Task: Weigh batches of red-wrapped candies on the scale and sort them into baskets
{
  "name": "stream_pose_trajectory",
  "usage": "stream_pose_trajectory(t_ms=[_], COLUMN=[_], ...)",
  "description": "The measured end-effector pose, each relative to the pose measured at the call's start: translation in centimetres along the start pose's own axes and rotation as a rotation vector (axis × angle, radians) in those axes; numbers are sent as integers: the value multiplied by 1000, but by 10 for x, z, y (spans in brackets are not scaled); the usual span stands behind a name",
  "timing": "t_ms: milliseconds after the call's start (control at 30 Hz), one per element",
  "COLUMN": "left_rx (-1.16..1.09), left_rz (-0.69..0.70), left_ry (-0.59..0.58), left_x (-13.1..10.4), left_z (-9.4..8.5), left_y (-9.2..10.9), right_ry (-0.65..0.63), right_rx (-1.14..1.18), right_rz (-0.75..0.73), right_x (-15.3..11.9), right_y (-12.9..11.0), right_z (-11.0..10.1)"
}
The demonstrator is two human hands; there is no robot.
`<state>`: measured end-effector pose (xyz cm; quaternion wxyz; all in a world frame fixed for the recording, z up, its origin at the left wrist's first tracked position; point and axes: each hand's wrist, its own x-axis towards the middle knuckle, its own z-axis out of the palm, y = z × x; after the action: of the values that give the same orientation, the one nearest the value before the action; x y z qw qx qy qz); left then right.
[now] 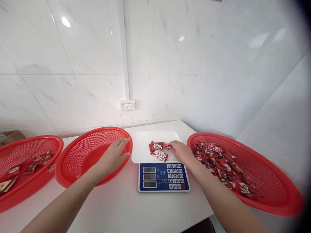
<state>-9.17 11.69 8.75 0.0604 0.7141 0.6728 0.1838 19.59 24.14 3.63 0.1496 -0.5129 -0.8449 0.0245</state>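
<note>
My left hand [114, 157] hovers over the right side of a red mesh basket [91, 137], its fingers apart and nothing in them. Over the white pan [141, 137] of a digital scale [163, 187], the fingers of my right hand [181, 151] close on a small red wrapped candy [167, 145]. Part of that candy is hidden by the fingertips. Beside it on the pan lie a dark red wrapped candy [155, 146] and a white-and-red one [159, 155]. The scale's blue front carries three displays and a keypad.
To the right, a red basket [274, 181] holds many red wrapped candies [225, 166]. Another red basket [29, 194] at the left contains several packets. A tiled wall with a socket [128, 105] rises behind the white table [121, 210].
</note>
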Motion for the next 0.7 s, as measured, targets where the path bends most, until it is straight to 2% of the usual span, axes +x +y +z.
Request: stream_pose_trajectory(t_ms=[100, 167, 233, 300, 367, 433, 500, 600, 700], left_rx=[-160, -310, -508, -741, -932, -990, -858, -416, -144], left_rz=[63, 94, 125, 133, 108, 62, 14, -81, -152], left_ry=[-97, -134, -156, -188, -213, -188, -81, 85, 123], left_x=[1, 3, 7, 12, 16, 17, 17, 15, 10], left_z=[7, 12, 18, 25, 29, 29, 23, 13, 7], left_y=[28, 45, 60, 72, 79, 79, 69, 41, 16], right_ry=[97, 150, 103, -19, -113, -111, -58, -73, -147], right_rx=[82, 295, 625, 900, 1003, 968, 837, 575, 429], right_rz=[84, 122, 89, 0, -71, -69, -20, 13, -60], right_x=[-2, -8, -16, -26, -33, -35, -35, -34, -34], right_y=[-4, -12, -24, -38, -47, -49, -43, -34, -33], right_z=[-9, -20, -31, -39, -42, -40, -32, -18, -7])
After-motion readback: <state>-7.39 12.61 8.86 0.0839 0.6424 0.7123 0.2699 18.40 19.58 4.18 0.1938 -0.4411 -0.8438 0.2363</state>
